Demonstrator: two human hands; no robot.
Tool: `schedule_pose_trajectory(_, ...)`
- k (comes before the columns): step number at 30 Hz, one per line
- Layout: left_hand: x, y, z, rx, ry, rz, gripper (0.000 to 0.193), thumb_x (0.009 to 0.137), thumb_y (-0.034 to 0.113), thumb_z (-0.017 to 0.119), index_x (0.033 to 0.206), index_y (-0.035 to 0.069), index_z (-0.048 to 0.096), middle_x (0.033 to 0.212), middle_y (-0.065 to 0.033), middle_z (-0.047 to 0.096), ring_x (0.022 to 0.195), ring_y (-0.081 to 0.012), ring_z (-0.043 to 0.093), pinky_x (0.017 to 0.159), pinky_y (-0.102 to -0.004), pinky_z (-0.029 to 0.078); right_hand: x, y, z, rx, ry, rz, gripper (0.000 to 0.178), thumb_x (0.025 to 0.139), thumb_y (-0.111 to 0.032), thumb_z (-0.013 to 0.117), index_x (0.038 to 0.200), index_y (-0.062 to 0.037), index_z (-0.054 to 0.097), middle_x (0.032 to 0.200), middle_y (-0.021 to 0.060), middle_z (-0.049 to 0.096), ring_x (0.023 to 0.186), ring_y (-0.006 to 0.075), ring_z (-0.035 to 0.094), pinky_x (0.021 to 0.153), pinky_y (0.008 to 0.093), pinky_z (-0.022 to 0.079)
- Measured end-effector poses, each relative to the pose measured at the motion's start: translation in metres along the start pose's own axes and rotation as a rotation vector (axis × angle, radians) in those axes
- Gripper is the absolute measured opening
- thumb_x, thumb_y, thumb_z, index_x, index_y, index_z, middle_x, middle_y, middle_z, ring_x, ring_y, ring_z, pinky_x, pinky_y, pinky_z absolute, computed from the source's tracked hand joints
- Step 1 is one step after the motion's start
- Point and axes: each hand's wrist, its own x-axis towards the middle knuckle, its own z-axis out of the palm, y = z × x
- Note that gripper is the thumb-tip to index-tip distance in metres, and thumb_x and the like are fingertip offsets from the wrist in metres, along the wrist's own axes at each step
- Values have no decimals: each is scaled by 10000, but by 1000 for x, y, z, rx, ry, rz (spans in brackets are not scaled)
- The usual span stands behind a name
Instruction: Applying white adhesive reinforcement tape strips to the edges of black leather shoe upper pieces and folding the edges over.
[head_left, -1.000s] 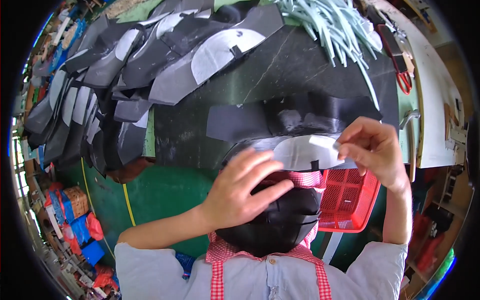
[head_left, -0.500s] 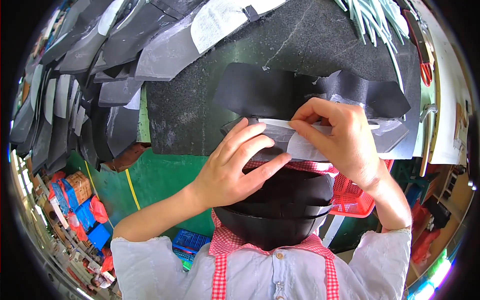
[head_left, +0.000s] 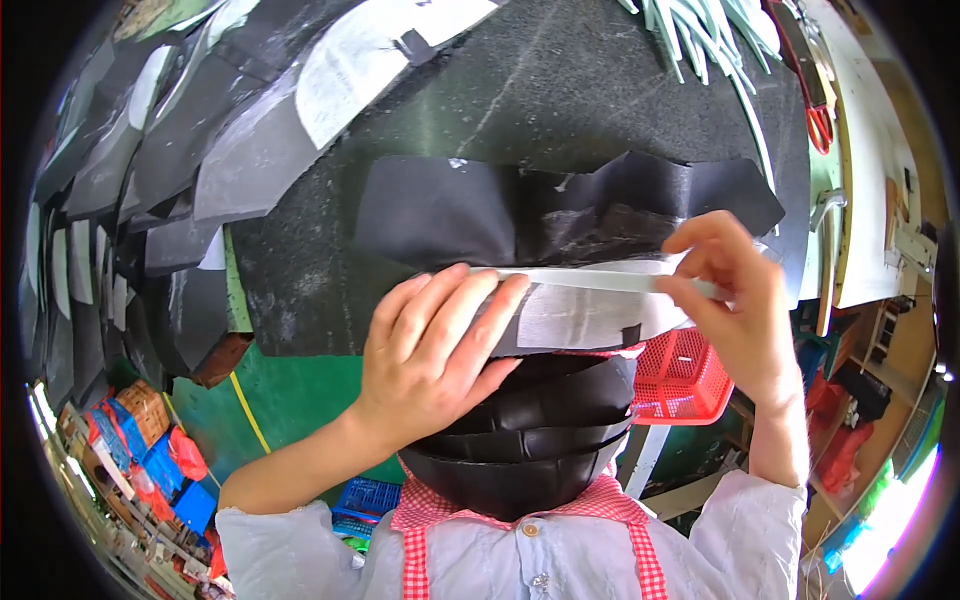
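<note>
A black leather-like piece [head_left: 440, 210] with a wavy far edge lies on a dark work slab [head_left: 290, 290] in front of me. Along its near side runs a narrow white strip [head_left: 590, 279], beside a grey-white backing patch [head_left: 575, 318]. My left hand [head_left: 435, 345] lies over the left end of the strip, fingers stretched out and pressing down. At the other end, my right hand [head_left: 740, 300] pinches the strip between thumb and fingers, slightly blurred. Several curved black pieces [head_left: 530, 465] rest against my front, below the slab's edge.
Overlapping black and grey cut pieces [head_left: 250, 150] fill the upper left. A bundle of pale green strips [head_left: 700, 35] lies at the far right, near red-handled scissors [head_left: 820, 130]. A red plastic basket [head_left: 690, 385] sits below the slab's right edge.
My right hand has moved right along the strip, and more of the strip shows between my hands. My left hand has shifted left and lies flatter. The whole view has shifted somewhat.
</note>
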Motion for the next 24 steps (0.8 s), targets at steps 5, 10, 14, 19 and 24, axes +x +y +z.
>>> schedule_pose_trajectory(5,5,-2,-3,-21,-34,13,654,822,382,818,1394,89,700,1362,-107,572,1244,-325,556,1052,-504,430,4,18,-3,255,128,33,174,930,15,777,1077,7,685,942,27,751,898,72,705,797,234,557)
schedule_pose_trajectory(10,58,24,-33,-155,-165,-66,591,875,394,771,1345,49,678,1348,-162,593,1263,-376,540,1083,-519,372,9,25,1,3,161,-61,197,886,-84,833,1021,-28,701,871,83,762,837,151,754,721,290,586)
schedule_pose_trajectory(14,72,52,19,-246,-179,200,692,827,350,807,1402,7,631,1494,-121,571,1350,-283,545,1121,-433,470,4,21,-8,-320,186,3,181,885,-77,833,1010,-39,707,837,73,722,778,132,714,682,301,552)
schedule_pose_trajectory(19,73,52,33,-159,-70,259,634,766,198,833,1363,53,676,1432,-96,618,1266,-265,607,1053,-413,500,-13,69,-31,238,255,84,169,905,-21,803,1058,0,734,917,41,750,848,76,712,748,242,568)
schedule_pose_trajectory(24,77,45,36,-367,33,229,590,708,52,874,1273,34,703,1315,-138,646,1149,-321,664,954,-443,544,-1,69,-30,104,285,9,144,902,-29,802,1032,-13,743,865,38,749,796,78,694,736,246,567)
